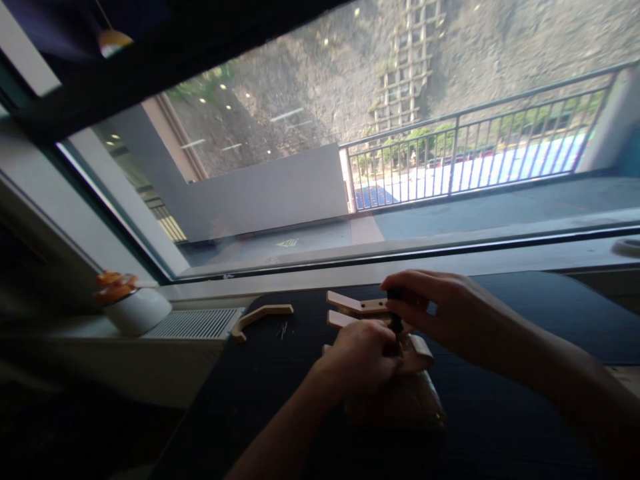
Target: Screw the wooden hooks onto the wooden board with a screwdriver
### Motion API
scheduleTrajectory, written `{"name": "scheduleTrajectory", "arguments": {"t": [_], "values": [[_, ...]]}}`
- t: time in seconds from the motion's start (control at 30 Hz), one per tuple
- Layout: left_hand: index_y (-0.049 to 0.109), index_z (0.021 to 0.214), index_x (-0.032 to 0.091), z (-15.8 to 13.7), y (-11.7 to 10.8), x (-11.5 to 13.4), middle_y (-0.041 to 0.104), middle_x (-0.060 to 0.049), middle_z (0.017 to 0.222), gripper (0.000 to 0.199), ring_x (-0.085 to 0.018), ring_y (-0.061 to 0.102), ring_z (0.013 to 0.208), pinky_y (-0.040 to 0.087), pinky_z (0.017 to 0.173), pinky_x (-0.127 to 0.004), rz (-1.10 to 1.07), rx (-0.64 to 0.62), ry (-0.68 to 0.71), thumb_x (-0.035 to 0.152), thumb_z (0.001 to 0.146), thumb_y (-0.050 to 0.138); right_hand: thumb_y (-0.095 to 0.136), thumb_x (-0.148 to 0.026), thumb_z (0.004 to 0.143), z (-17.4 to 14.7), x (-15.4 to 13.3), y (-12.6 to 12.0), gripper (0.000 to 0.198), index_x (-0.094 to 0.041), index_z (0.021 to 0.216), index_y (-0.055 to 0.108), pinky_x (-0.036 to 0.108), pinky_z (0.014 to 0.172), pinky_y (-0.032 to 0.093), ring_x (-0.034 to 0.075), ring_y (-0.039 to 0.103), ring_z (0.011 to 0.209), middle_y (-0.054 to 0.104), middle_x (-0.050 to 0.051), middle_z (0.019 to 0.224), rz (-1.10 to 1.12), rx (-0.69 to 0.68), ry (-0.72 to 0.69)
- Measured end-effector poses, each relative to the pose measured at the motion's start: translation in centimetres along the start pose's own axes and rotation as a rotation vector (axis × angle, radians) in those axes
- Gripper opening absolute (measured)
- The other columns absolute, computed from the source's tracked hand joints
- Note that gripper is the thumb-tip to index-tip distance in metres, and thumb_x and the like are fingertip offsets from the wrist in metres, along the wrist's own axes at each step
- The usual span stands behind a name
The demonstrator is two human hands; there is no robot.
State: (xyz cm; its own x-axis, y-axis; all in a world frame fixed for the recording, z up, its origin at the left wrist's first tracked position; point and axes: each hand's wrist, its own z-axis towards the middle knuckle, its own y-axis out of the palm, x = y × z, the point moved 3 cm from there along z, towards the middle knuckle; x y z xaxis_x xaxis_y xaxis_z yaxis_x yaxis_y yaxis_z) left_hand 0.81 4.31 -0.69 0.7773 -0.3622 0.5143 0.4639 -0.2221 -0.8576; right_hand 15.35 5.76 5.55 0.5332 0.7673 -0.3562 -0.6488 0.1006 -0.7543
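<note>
My right hand is closed around the top of a black-handled screwdriver, held upright with its lower end pointing down into a wooden assembly. My left hand lies over the near side of this assembly, fingers curled in close to the screwdriver's lower end; what they pinch there is hidden. Pale angled wooden arms with dark holes stick out to the left beyond my left hand. A rounded wooden end shows to the right. Beneath the assembly lies a clear plastic-looking packet, its contents too dark to make out.
On the dark table, a bent wooden piece lies at the left edge beside several thin screws or nails. A white pot with an orange top stands on the ledge by a vent grille. The window frame borders the table's far side.
</note>
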Motion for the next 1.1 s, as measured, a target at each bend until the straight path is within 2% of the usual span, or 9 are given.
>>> {"name": "scheduleTrajectory", "arguments": {"t": [0.13, 0.27, 0.33, 0.47, 0.57, 0.73, 0.83, 0.93, 1.1], "values": [[0.072, 0.077, 0.018, -0.06, 0.03, -0.01, 0.07, -0.002, 0.077, 0.013, -0.018, 0.062, 0.073, 0.042, 0.064, -0.024, -0.015, -0.001, 0.011, 0.025, 0.079, 0.062, 0.055, -0.025, 0.087, 0.06, 0.19, 0.03, 0.014, -0.024, 0.096, 0.067, 0.022, 0.054, 0.04, 0.011, 0.059, 0.062, 0.07, -0.002, 0.081, -0.014, 0.013, -0.023], [0.073, 0.077, 0.018, -0.07, 0.0, 0.05, 0.071, -0.002, 0.079, 0.012, -0.018, 0.063, 0.075, 0.044, 0.066, -0.025, -0.007, 0.005, 0.007, 0.024, 0.079, 0.062, 0.052, -0.021, 0.087, -0.15, 0.06, 0.06, 0.025, -0.025, 0.108, 0.066, 0.022, 0.058, 0.042, 0.011, 0.063, 0.068, 0.072, -0.001, 0.091, 0.036, -0.009, -0.035], [0.073, 0.076, 0.017, -0.04, 0.0, 0.07, 0.071, -0.002, 0.079, 0.012, -0.018, 0.063, 0.075, 0.044, 0.066, -0.025, 0.004, -0.004, -0.003, 0.024, 0.079, 0.063, 0.054, -0.022, 0.087, -0.2, 0.13, 0.14, 0.026, -0.025, 0.111, 0.066, 0.022, 0.057, 0.043, 0.011, 0.063, 0.066, 0.072, -0.001, 0.086, 0.042, -0.015, -0.016], [0.072, 0.075, 0.017, -0.03, -0.02, 0.05, 0.07, -0.002, 0.079, 0.012, -0.017, 0.063, 0.073, 0.043, 0.063, -0.024, -0.006, 0.003, 0.012, 0.025, 0.08, 0.064, 0.06, -0.033, 0.086, -0.07, 0.44, 0.24, 0.018, -0.024, 0.101, 0.065, 0.022, 0.053, 0.041, 0.012, 0.06, 0.06, 0.068, -0.002, 0.072, 0.028, -0.027, 0.064], [0.072, 0.075, 0.017, -0.03, 0.02, 0.02, 0.07, -0.001, 0.079, 0.012, -0.017, 0.062, 0.074, 0.042, 0.063, -0.023, -0.004, 0.005, 0.018, 0.024, 0.08, 0.064, 0.06, -0.034, 0.086, -0.1, 0.3, 0.08, 0.015, -0.024, 0.095, 0.065, 0.022, 0.052, 0.041, 0.011, 0.06, 0.059, 0.067, -0.003, 0.071, 0.041, -0.045, 0.08], [0.072, 0.074, 0.017, -0.04, -0.2, 0.06, 0.07, -0.002, 0.084, 0.01, -0.017, 0.062, 0.076, 0.043, 0.067, -0.024, 0.016, 0.001, 0.043, 0.021, 0.078, 0.064, 0.054, -0.027, 0.088, -0.49, 0.17, -0.21, 0.021, -0.026, 0.106, 0.066, 0.022, 0.056, 0.042, 0.012, 0.062, 0.064, 0.069, -0.003, 0.076, 0.051, -0.063, 0.047], [0.073, 0.081, 0.017, -0.17, -0.43, 0.07, 0.071, -0.002, 0.088, 0.015, -0.017, 0.062, 0.079, 0.045, 0.07, -0.023, -0.026, -0.035, 0.081, 0.016, 0.08, 0.058, 0.054, -0.024, 0.088, -0.49, 0.46, -0.18, 0.029, -0.027, 0.115, 0.063, 0.023, 0.058, 0.043, 0.013, 0.064, 0.068, 0.071, -0.002, 0.081, 0.029, -0.043, 0.023], [0.073, 0.087, 0.018, -0.28, -0.56, 0.02, 0.071, -0.003, 0.088, 0.02, -0.017, 0.062, 0.079, 0.046, 0.072, -0.024, -0.04, -0.048, 0.088, 0.016, 0.082, 0.054, 0.053, -0.023, 0.089, -0.35, 0.66, -0.08, 0.025, -0.027, 0.111, 0.065, 0.023, 0.061, 0.044, 0.013, 0.065, 0.072, 0.073, -0.001, 0.091, 0.035, -0.035, -0.012], [0.072, 0.082, 0.017, -0.21, -0.34, -0.09, 0.07, -0.002, 0.085, 0.013, -0.018, 0.062, 0.077, 0.045, 0.069, -0.024, -0.017, -0.049, 0.052, 0.023, 0.08, 0.06, 0.053, -0.022, 0.089, -0.29, 0.66, -0.13, 0.024, -0.026, 0.109, 0.066, 0.023, 0.063, 0.044, 0.014, 0.066, 0.077, 0.073, 0.0, 0.096, 0.045, -0.035, -0.023]]}}
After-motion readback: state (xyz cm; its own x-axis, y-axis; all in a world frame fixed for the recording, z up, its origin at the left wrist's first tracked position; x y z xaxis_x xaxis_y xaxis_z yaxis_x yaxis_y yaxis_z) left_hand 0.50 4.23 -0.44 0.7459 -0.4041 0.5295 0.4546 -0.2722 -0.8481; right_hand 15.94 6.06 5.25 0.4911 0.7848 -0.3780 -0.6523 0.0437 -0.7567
